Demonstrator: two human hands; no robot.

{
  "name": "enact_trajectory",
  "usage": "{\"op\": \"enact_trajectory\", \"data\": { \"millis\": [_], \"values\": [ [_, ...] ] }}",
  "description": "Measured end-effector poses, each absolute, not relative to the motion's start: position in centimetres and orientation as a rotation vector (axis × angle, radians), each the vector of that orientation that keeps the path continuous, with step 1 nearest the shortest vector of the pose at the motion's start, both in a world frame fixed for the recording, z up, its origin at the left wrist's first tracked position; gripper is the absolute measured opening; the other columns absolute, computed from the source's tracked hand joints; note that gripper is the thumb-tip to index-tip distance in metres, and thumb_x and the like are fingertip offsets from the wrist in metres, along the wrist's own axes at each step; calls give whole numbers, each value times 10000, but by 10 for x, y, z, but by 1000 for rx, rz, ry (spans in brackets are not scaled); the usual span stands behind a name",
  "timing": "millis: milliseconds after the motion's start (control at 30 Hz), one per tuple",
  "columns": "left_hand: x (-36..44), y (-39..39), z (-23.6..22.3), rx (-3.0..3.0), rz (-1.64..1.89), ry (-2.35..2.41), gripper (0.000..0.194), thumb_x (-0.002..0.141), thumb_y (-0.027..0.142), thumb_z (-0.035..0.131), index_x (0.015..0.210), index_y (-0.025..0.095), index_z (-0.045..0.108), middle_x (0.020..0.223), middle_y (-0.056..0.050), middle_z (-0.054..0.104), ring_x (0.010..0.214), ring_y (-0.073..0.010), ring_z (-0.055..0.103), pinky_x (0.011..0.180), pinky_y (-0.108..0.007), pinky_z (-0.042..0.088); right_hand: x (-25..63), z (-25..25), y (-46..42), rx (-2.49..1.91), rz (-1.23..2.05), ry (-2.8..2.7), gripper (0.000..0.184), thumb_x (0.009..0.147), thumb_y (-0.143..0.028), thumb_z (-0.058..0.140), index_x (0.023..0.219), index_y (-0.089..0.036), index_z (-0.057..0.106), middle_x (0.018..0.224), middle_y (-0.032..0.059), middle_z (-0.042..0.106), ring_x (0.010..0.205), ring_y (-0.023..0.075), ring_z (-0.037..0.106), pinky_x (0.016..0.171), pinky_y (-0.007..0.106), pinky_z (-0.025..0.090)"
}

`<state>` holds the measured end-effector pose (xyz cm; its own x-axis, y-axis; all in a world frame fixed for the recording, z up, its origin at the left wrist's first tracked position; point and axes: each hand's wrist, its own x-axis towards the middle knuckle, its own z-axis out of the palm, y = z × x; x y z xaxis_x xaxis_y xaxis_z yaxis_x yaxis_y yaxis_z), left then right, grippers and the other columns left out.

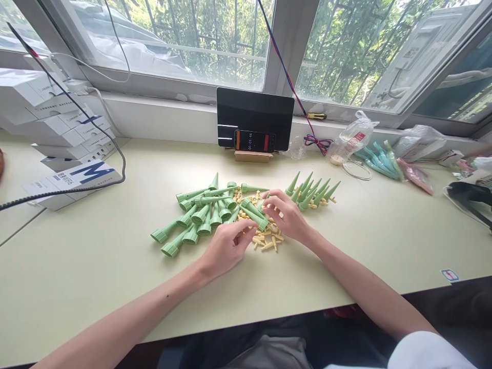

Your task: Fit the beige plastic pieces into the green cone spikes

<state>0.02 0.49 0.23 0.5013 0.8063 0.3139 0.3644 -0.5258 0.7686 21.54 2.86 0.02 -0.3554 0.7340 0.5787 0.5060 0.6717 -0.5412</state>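
Note:
My left hand (229, 246) is over the front of a pile of small yellow pegs (265, 240), its thumb and fingertips pinched together. Whatever is between them is too small to make out. A green plastic cone spike (253, 218) lies just beyond those fingertips. From the right, my right hand (288, 215) reaches over the same pile with its fingers curled inward. Some green shows at its fingertips, but the fingers partly hide it. Left of the pegs lies a heap of green cone spikes (205, 218), many with their ribbed open ends toward me.
Right of my right hand, several green spikes with yellow pegs (313, 192) stand in a group. Behind are a phone showing a timer (254, 141) and a dark tablet (255, 110). White boxes (73, 133) are stacked left; plastic bags (353, 138) lie along the sill.

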Motion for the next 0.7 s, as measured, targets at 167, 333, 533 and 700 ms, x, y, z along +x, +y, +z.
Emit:
{"op": "enact_trajectory", "data": {
  "millis": [167,333,533,700],
  "values": [
    [1,6,1,2109,891,960,207,964,279,515,979,153,678,715,-26,681,577,-124,592,541,-228,420,213,2,27,-936,294,-1945,61,984,-197,502,986,-210,562,1099,81,569,790,133,612,666,282,577],
    [0,4,4,2119,982,966,159,958,246,522,1000,172,656,867,-26,662,544,-82,522,552,-224,440,208,10,18,-850,209,-1826,111,964,-150,521,1029,-221,577,1101,75,563,769,123,610,661,295,607],
    [1,3,10,2028,1063,1007,311,914,294,614,1215,235,564,1165,-44,578,524,-37,499,512,-207,463,194,15,0,-697,238,-1848,192,946,-114,532,1089,-238,566,1105,84,579,942,167,627,649,274,611],
    [1,3,6,2036,1038,961,309,903,289,632,1200,245,560,1090,-22,596,552,-50,522,527,-205,470,186,11,-8,-627,286,-1896,208,940,-102,535,1105,-229,547,1112,102,591,910,170,633,649,287,602]
  ]
}}
